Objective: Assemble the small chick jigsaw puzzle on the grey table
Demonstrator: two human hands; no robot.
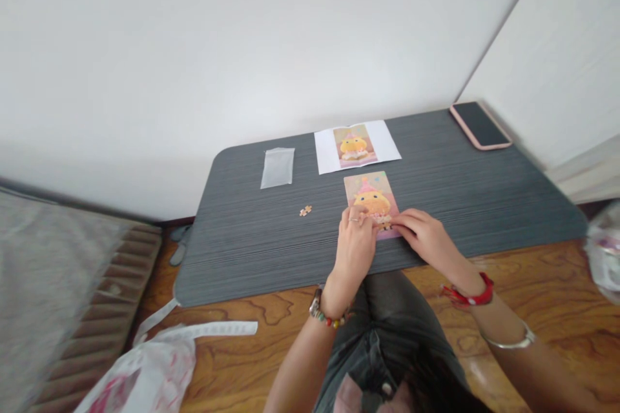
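Grey table holds phone; loose piece; clear bag.

Puzzle pink with yellow chick; table dark grey, striped; phone pink-edged.

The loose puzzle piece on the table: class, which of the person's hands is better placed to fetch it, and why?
Probably the left hand. The loose piece lies to its left, away from the right hand, which would have to cross the puzzle. Both hands rest on the puzzle.
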